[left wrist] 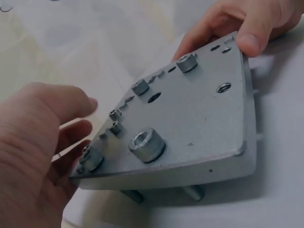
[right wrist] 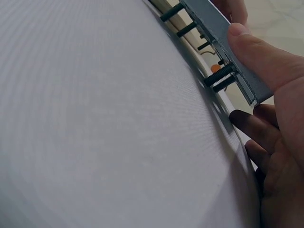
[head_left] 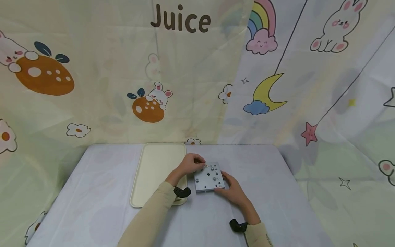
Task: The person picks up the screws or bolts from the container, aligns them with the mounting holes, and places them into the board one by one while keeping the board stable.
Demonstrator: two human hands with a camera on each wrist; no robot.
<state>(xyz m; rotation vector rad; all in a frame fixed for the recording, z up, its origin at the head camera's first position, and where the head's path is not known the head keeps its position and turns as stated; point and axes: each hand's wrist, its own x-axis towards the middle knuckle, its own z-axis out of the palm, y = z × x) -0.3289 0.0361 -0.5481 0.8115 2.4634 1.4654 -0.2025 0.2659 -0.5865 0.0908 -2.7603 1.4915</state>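
Observation:
A grey metal plate (head_left: 203, 179) with holes and several hex socket bolts sits just right of the tray. My right hand (head_left: 234, 191) grips its right side, thumb on the near edge. At the far left corner is my left hand (head_left: 190, 164). In the left wrist view its thumb is held apart from the plate, while the loosely bent fingers lie by the edge near a corner bolt (left wrist: 90, 157). A large socket head bolt (left wrist: 147, 145) stands proud of the top face. Threaded bolt ends (right wrist: 219, 75) stick out underneath in the right wrist view, over the white cloth.
A cream tray (head_left: 140, 178) lies to the left, partly beneath my left forearm. Small dark items (head_left: 178, 199) show at its near right corner. White cloth (head_left: 271, 206) covers the table, and a printed curtain (head_left: 191, 75) hangs behind it.

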